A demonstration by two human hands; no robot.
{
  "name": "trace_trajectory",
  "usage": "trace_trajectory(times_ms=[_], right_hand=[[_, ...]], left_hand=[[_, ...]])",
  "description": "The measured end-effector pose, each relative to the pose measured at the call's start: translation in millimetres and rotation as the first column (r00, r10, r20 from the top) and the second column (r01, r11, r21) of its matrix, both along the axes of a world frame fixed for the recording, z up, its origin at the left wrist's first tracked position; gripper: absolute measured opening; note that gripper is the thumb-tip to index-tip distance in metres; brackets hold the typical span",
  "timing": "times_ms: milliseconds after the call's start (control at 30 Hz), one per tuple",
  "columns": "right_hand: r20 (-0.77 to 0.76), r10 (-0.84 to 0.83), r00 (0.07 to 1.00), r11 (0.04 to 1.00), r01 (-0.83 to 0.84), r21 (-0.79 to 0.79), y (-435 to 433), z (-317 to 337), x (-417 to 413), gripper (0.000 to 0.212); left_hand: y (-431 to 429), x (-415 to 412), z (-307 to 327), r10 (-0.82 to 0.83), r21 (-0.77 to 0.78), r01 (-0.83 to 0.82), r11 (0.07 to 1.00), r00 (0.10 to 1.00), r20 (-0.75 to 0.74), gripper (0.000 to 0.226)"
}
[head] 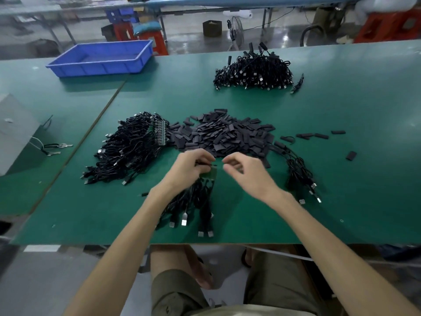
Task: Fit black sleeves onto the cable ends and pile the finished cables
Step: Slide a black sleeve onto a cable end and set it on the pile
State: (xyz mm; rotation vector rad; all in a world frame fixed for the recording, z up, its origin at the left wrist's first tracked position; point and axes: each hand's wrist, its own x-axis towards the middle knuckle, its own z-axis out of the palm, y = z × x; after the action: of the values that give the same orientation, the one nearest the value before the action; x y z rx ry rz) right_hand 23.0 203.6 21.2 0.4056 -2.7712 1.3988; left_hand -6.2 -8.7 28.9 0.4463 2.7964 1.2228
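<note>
My left hand (191,167) grips the top of a bunch of black cables (196,206) whose small green circuit boards stick out by the fingers; their USB plugs trail toward the table's near edge. My right hand (241,172) hovers just right of it, fingers curled and pinched together; I cannot tell whether it holds a sleeve. Behind both hands spreads a heap of loose black sleeves (225,135). Unsleeved cables (129,149) lie piled at the left. A large cable pile (252,71) sits far right. A few sleeved cables (298,169) lie to the right.
A blue plastic tray (102,58) stands at the back left of the green table (341,99). Stray sleeves (319,136) lie scattered to the right. A grey box (16,131) and keys (54,148) sit at the far left. My knees are under the near edge.
</note>
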Motion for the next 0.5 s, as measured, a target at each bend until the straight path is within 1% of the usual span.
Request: trace_trajectory(times_ms=[67, 167, 233, 367, 500], right_hand=[[0.092, 0.001, 0.996, 0.998, 0.005, -0.067, -13, -6, 2, 0.013], [0.219, -0.104, 0.970, 0.972, 0.146, -0.182, -13, -11, 2, 0.017], [0.290, -0.107, 0.951, 0.959, 0.175, -0.222, -10, -15, 3, 0.016], [0.303, -0.107, 0.947, 0.951, 0.187, -0.248, -13, -22, 7, 0.008], [0.294, -0.121, 0.948, 0.944, 0.201, -0.260, -15, -24, 7, 0.012]], left_hand=[[13, 5, -7, -0.040, 0.010, 0.040, 0.999, 0.999, -0.014, 0.024], [17, 8, -12, -0.023, 0.013, 0.024, 1.000, 0.999, -0.046, 0.023], [17, 7, -12, -0.016, -0.004, 0.016, 1.000, 0.999, -0.045, 0.022], [21, 8, -11, -0.029, -0.030, 0.028, 0.999, 0.999, -0.040, 0.018], [24, 8, -12, -0.024, -0.042, 0.023, 0.999, 0.999, -0.032, 0.017]])
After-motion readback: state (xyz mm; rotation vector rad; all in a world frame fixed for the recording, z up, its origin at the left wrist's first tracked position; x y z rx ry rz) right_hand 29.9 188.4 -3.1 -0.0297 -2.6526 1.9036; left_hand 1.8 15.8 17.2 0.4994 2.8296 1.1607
